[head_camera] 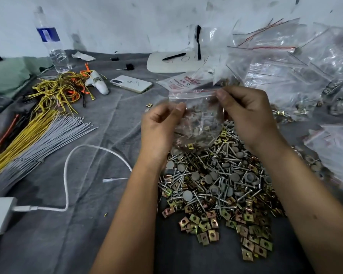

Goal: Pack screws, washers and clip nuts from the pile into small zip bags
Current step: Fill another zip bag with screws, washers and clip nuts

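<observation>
Two bare hands hold a small clear plastic zip bag with a red-lined seal [194, 115] in the air above a heaped pile of silver screws, grey round washers and brass-coloured square clip nuts [216, 186]. The bag hangs with its mouth upward and its long axis roughly vertical, the seal edge running left to right and tilted slightly up toward the right; a few small parts show blurred inside. The left hand [158, 131] pinches the bag's left side between thumb and fingers, and the right hand [248, 115] pinches the top right corner at the seal, both closed on the plastic. Everything lies on a wrinkled grey cloth [87, 224] that meets a scuffed white wall [107, 22]. A heap of empty clear zip bags [285, 62] rises at far right, with a white phone [131, 84] and a clear water bottle [52, 42] to the left.
</observation>
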A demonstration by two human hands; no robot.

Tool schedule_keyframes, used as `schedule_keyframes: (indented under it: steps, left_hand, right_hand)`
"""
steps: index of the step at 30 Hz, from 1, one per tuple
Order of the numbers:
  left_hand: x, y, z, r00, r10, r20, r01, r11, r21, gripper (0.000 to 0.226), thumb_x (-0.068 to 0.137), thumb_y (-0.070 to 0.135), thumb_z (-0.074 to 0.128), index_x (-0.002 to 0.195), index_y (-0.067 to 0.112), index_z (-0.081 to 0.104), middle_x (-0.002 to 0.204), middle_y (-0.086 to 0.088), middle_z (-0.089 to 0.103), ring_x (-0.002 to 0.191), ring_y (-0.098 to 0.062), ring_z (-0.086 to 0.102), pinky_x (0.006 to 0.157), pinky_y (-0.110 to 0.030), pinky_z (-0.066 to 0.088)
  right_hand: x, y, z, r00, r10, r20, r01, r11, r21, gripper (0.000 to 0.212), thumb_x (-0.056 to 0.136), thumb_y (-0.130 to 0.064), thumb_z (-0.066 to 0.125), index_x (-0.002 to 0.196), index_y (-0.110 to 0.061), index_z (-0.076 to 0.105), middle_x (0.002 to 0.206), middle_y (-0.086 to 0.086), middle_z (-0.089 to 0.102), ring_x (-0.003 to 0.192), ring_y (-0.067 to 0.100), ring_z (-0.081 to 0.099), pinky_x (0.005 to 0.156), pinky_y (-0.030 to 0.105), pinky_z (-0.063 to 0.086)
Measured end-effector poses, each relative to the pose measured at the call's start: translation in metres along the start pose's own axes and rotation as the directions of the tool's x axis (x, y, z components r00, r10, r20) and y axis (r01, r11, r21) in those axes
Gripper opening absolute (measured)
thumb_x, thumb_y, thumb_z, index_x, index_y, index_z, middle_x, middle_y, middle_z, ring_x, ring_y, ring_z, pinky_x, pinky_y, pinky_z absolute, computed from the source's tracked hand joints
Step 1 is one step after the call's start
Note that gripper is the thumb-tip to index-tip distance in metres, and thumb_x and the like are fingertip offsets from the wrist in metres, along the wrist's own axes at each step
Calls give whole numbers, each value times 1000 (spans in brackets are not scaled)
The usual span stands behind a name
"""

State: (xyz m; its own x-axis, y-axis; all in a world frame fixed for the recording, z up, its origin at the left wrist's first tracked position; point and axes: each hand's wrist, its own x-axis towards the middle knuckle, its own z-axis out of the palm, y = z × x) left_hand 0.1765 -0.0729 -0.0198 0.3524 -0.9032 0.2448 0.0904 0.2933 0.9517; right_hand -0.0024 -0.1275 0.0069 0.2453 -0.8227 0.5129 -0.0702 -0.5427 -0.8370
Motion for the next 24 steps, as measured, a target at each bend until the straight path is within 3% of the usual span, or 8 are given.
schedule_keyframes:
  steps: [2,4,7,9,11,19,24]
  left_hand:
    - [-1,-3,1,995,66,-75,-53,985,164,16,99,17,68,98,1,70,91,-19,71,79,-26,63,67,-41,53]
    - [-3,-4,0,969,218,-115,-156,903,400,26,96,34,72,113,14,68,100,2,69,96,-12,64,78,-30,54]
    - [-3,-4,1,870,491,39,-354,568,743,35,91,43,75,117,21,70,118,0,59,116,-17,47,88,-17,37]
    - [-3,-6,4,853,508,117,-391,475,789,27,90,36,78,110,19,74,120,-4,59,120,-20,43,90,-20,35]
    - [-3,-11,4,854,498,149,-405,457,792,18,89,28,79,102,16,76,120,-5,60,122,-22,44,91,-26,36]
    - [-1,-14,3,847,473,241,-482,494,724,6,87,19,82,86,14,78,115,-2,64,118,-26,49,92,-31,41]
    - [0,-14,3,830,491,266,-518,502,692,8,80,8,84,78,12,77,108,1,68,114,-25,50,91,-30,40]
  right_hand:
    - [-3,8,4,1000,14,16,-13,998,-66,17,102,-18,61,104,-27,75,88,-6,77,84,8,73,71,28,59]
    - [-6,15,9,999,6,43,2,982,-187,14,99,-19,65,108,-20,76,92,-8,75,84,7,71,69,25,58]
    - [-11,18,14,997,-45,65,61,958,-280,15,94,-19,72,106,-14,78,94,-3,73,85,6,68,70,19,54]
    - [-12,17,16,994,-106,31,110,940,-322,15,89,-17,77,102,-12,79,94,-1,74,88,11,68,76,26,57]
    - [-13,16,16,987,-159,12,153,922,-356,15,86,-17,80,98,-9,79,92,2,74,87,15,69,78,34,58]
    - [-15,15,15,958,-273,88,284,858,-428,9,87,-13,80,93,-7,79,86,0,73,80,14,67,73,37,57]
    - [-16,16,15,951,-268,153,308,845,-438,6,89,-9,76,94,-5,76,89,1,71,82,13,65,74,31,54]
